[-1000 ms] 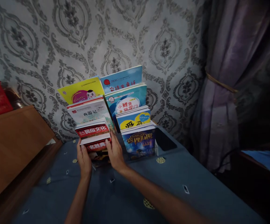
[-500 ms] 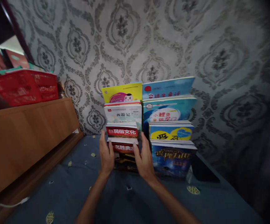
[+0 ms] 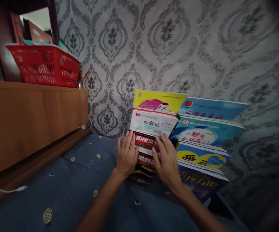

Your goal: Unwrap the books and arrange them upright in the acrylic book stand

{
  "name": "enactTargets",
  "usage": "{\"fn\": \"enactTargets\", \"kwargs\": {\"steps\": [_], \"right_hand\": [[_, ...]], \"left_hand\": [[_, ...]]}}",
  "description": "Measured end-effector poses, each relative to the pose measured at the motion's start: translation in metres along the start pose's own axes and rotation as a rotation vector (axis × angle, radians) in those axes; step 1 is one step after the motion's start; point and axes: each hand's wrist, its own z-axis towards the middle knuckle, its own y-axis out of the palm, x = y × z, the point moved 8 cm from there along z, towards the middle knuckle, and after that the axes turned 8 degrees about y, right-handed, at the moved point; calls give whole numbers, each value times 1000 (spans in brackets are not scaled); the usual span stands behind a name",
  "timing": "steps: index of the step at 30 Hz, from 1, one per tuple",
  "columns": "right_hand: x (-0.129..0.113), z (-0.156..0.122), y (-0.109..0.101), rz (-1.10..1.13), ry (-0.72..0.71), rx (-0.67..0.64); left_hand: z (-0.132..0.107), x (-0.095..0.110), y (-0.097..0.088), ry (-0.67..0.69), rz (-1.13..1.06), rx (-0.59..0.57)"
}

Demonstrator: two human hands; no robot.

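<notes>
Red basket (image 3: 44,64) sits on wooden cabinet (image 3: 33,112), far left. Both hands on left stack of books (image 3: 153,129): left hand (image 3: 127,154) flat w/ fingers spread on its side, right hand (image 3: 167,161) open across covers. Blue books (image 3: 202,141) alongside right. Blue bedsheet (image 3: 69,180) underneath, patterned wallpaper (image 3: 165,48) behind.

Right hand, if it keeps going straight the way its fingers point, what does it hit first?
The right hand points up and away; its fingertips already lie on the red book. Next in line is probably the white book, though depth is unclear.
</notes>
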Motion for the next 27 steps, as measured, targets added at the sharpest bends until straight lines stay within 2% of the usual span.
{"fn": "enactTargets", "kwargs": {"steps": [3,7,10,13,19,27], "right_hand": [[7,0,-3,17,84,24],[12,-5,-2,76,224,11],[17,-10,5,186,374,14],[22,-14,8,255,507,51],[23,-13,6,287,616,60],[25,-13,6,284,642,95]], "left_hand": [[1,-8,-7,-62,-108,67],[0,-34,-10,-305,-291,178],[0,-44,-6,-409,-398,179],[2,-45,-4,-432,-473,164],[1,-45,-3,-463,-536,184],[-1,-46,2,-495,-509,163]]}}
